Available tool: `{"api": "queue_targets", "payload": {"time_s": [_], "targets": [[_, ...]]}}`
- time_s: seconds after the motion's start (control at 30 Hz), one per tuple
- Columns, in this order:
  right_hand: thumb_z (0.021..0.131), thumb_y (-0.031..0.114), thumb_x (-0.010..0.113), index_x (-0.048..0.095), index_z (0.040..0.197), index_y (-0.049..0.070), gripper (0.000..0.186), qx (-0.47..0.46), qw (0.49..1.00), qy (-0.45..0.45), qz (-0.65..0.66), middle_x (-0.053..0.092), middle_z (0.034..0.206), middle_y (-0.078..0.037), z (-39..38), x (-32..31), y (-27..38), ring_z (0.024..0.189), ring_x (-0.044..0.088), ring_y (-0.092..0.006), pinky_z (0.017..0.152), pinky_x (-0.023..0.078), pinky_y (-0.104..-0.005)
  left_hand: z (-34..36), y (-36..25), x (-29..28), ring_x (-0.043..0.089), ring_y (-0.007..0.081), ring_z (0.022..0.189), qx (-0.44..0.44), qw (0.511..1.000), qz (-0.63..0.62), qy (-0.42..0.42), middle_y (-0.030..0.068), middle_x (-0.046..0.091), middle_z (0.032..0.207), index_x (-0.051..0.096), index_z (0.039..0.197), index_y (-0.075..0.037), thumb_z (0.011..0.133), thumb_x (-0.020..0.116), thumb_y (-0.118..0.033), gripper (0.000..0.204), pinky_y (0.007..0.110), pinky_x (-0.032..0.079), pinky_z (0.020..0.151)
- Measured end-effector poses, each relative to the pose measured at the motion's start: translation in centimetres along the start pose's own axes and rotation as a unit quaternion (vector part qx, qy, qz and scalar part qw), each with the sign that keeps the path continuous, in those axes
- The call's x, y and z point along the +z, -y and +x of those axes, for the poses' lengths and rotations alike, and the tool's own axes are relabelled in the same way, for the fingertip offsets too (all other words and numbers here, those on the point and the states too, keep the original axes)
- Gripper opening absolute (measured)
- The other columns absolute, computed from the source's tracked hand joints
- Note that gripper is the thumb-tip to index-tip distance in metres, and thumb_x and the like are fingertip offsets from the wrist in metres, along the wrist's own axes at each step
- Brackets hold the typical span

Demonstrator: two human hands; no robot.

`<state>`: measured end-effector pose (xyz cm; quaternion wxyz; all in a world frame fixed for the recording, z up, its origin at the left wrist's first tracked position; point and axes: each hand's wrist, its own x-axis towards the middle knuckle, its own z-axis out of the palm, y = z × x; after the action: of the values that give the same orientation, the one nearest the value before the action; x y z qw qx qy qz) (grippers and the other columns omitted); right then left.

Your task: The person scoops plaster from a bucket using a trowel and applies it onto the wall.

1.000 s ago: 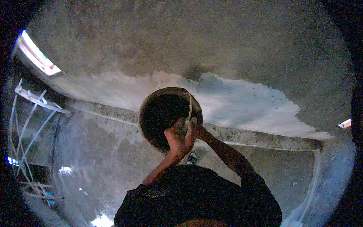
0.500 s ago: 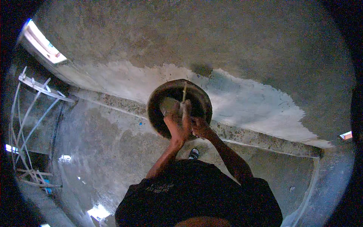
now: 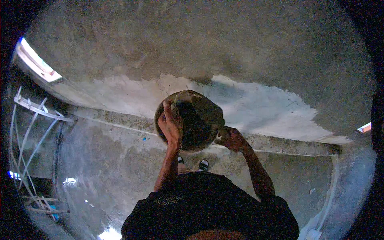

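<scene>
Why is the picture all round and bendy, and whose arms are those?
They belong to a person, not a robot. A wide camera on the person's head looks down, so edges curve and the corners go dark. The left hand is over the left side of a dark, round bowl. The right hand is by the bowl's right edge. It's too dark to tell exactly what each one grips. Below are sandalled feet and a floor with a small blue speck.
</scene>
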<state>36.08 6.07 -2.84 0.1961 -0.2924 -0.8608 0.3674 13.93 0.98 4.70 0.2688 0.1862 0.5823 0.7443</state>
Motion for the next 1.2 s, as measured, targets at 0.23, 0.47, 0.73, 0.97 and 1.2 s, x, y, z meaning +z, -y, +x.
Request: {"api": "queue_targets", "payload": {"time_s": [0.23,0.47,0.73,0.97,1.2], "targets": [[0.072,0.032,0.062,0.053,0.092,0.005,0.035,0.127,0.986,-0.091,0.054,0.057,0.082,-0.012,0.0,-4.6,-2.7,0.075,0.056,-0.027,0.068,0.046,-0.0361,2.3,1.8,-1.6,0.052,0.0171,0.076,-0.009,0.99,0.142,-0.006,0.0088,0.059,0.088,0.057,0.096,0.004,0.086,0.042,-0.038,0.045,0.029,0.04,0.073],[0.07,0.027,0.06,0.054,0.093,0.005,0.031,0.134,0.976,-0.104,-0.14,0.056,0.085,-0.014,0.9,-6.7,-8.9,0.075,0.056,-0.0304,0.065,0.046,-0.0395,4.7,1.4,-4.0,0.05,0.0156,0.07,-0.042,0.992,0.115,-0.034,0.0074,0.059,0.081,0.058,0.094,0.005,0.086,0.042,-0.039,0.047,0.03,0.041,0.067],[0.071,0.028,0.062,0.049,0.09,0.005,0.033,0.018,0.938,-0.11,-0.328,0.055,0.065,-0.013,4.0,-7.2,-10.3,0.058,0.056,-0.03,0.051,0.046,-0.0392,8.0,3.3,-6.9,0.042,0.0133,0.054,-0.028,0.997,0.048,-0.058,0.006,0.053,0.066,0.056,0.08,0.006,0.082,0.048,-0.041,0.048,0.029,0.038,0.051],[0.075,0.032,0.056,0.05,0.09,0.005,0.031,-0.028,0.912,-0.149,-0.382,0.056,0.064,-0.013,6.7,-7.2,-15.3,0.057,0.056,-0.0297,0.049,0.046,-0.0394,8.4,2.7,-7.3,0.042,0.0134,0.055,0.035,0.981,0.051,-0.185,0.0059,0.052,0.065,0.057,0.076,0.006,0.081,0.048,-0.043,0.05,0.028,0.037,0.052],[0.079,0.031,0.049,0.056,0.092,0.016,0.021,0.063,0.817,-0.102,-0.564,0.055,0.06,-0.006,5.8,-5.8,-22.2,0.045,0.052,-0.0219,0.039,0.042,-0.0357,10.3,6.4,-10.6,0.047,0.0146,0.066,0.066,0.988,0.133,-0.031,0.0088,0.056,0.083,0.055,0.098,0.004,0.084,0.046,-0.038,0.045,0.027,0.04,0.062]]}}
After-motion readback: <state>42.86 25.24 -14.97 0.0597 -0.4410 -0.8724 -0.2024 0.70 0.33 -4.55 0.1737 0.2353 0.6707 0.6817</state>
